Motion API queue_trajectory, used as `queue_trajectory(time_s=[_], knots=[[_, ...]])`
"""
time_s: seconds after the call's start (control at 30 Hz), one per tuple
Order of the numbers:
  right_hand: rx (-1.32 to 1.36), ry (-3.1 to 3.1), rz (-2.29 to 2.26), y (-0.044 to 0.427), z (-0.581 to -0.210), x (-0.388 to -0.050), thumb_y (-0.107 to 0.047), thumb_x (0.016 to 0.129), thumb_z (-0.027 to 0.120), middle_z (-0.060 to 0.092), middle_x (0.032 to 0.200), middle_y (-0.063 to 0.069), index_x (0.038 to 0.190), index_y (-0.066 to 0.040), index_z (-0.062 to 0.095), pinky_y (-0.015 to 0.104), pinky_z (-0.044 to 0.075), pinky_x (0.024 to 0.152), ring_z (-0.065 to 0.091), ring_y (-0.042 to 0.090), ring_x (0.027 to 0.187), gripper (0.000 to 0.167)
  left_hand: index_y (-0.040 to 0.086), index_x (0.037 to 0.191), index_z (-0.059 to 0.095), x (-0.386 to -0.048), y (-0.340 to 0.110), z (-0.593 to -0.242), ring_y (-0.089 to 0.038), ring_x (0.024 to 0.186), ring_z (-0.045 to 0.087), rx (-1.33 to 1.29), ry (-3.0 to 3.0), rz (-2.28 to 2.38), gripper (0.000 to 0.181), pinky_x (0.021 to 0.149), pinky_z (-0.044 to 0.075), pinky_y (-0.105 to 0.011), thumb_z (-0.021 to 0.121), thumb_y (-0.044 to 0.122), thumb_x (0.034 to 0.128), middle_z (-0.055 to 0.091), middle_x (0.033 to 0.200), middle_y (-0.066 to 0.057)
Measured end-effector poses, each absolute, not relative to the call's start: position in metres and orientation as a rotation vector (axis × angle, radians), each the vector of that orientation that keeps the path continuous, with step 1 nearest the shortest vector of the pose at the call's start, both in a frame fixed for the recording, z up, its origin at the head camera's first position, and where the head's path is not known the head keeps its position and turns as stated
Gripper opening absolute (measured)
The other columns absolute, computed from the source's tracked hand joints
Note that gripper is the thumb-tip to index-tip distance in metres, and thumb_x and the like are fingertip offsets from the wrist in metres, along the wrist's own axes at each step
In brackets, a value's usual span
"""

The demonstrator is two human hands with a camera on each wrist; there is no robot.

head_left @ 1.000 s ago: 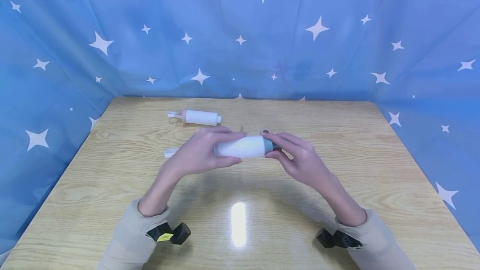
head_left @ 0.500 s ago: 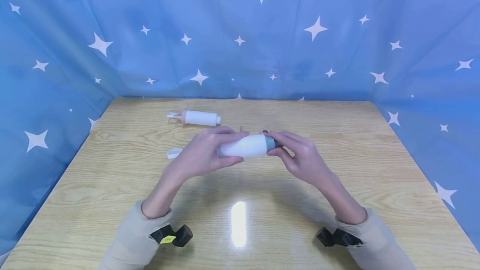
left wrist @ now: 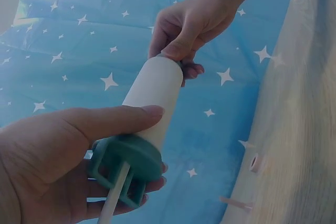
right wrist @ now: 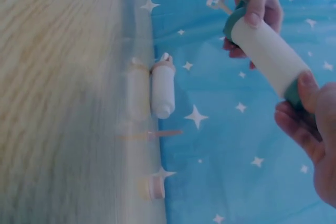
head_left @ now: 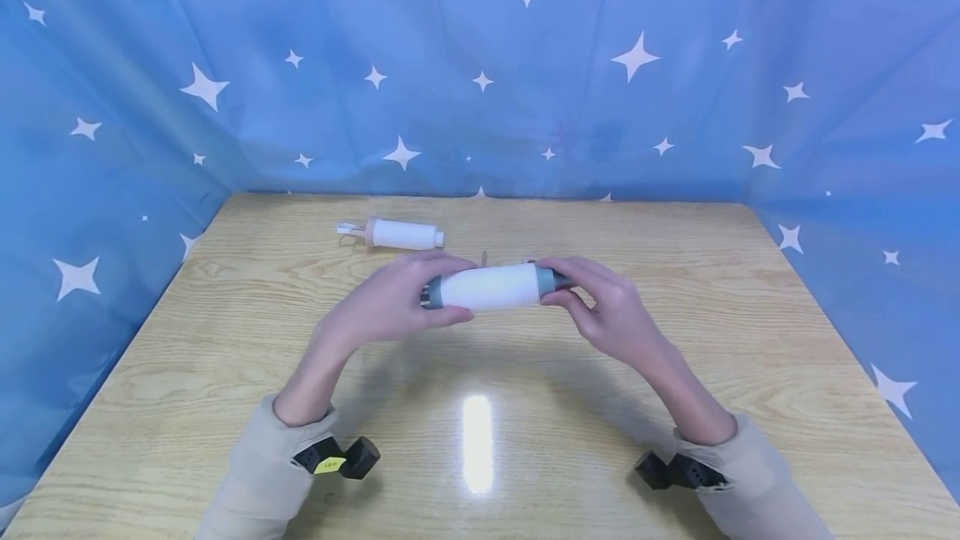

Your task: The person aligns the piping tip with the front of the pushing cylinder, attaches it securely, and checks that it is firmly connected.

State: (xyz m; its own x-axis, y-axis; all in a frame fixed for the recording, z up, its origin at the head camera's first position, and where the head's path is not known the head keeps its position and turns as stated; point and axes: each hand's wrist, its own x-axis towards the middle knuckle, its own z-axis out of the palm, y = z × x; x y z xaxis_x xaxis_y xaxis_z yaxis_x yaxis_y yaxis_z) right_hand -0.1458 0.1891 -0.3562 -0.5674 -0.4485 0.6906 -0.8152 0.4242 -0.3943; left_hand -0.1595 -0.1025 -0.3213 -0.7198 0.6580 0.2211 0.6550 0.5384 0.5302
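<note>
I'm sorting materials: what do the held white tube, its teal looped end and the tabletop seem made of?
White tube: probably matte plastic, given its smooth, even surface.
Teal looped end: likely molded plastic, satin, given its uniform color.
Tabletop: wood or wood-look laminate, glossy, given the grain and bright reflection.

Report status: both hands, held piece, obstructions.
Left hand grips white cylinder with teal ends near its rod end; right hand pinches opposite end. Cylinder held above wood-grain table. No obstruction seen, white-and-pink cylinder lying farther back.
</note>
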Motion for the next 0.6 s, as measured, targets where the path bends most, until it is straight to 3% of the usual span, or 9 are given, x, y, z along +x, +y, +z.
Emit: queue_trajectory(time_s=[0.17, 0.3, 0.43, 0.6], knots=[[1.048, -2.180, 0.973, 0.193, -0.355, -0.149, -0.023, 0.095, 0.069, 0.072, 0.106, 0.014, 0.118, 0.003, 0.069, 0.015, 0.054, 0.079, 0.072, 0.026, 0.089, 0.035, 0.012, 0.132, 0.065, -0.162, -0.107, -0.320, -0.018, 0.095, 0.060, 1.153, 2.731, 0.967, 0.051, 0.082, 0.053, -0.038, 0.080, 0.033, 0.0879, 0.066, 0.116, -0.003], [1.049, -2.188, 0.980, 0.195, -0.355, -0.150, -0.010, 0.089, 0.077, 0.072, 0.105, 0.014, 0.117, 0.003, 0.069, 0.016, 0.054, 0.079, 0.072, 0.025, 0.088, 0.032, 0.013, 0.132, 0.065, -0.163, -0.109, -0.320, -0.018, 0.096, 0.060, 1.157, 2.720, 0.982, 0.051, 0.084, 0.053, -0.042, 0.080, 0.032, 0.0879, 0.066, 0.116, -0.002], [1.038, -2.248, 0.973, 0.197, -0.352, -0.150, 0.005, 0.078, 0.082, 0.072, 0.108, 0.012, 0.119, 0.002, 0.069, 0.016, 0.054, 0.079, 0.072, 0.022, 0.089, 0.043, 0.011, 0.128, 0.066, -0.164, -0.110, -0.321, -0.018, 0.096, 0.060, 1.170, 2.730, 1.002, 0.048, 0.084, 0.053, -0.042, 0.081, 0.030, 0.0870, 0.067, 0.114, -0.002], [1.023, -2.369, 0.955, 0.203, -0.349, -0.150, 0.002, 0.079, 0.083, 0.072, 0.113, 0.011, 0.122, -0.001, 0.069, 0.022, 0.057, 0.075, 0.071, 0.017, 0.089, 0.045, 0.008, 0.123, 0.068, -0.167, -0.108, -0.324, -0.018, 0.093, 0.061, 1.168, 2.762, 1.028, 0.046, 0.081, 0.053, -0.037, 0.083, 0.027, 0.0843, 0.068, 0.110, -0.004]])
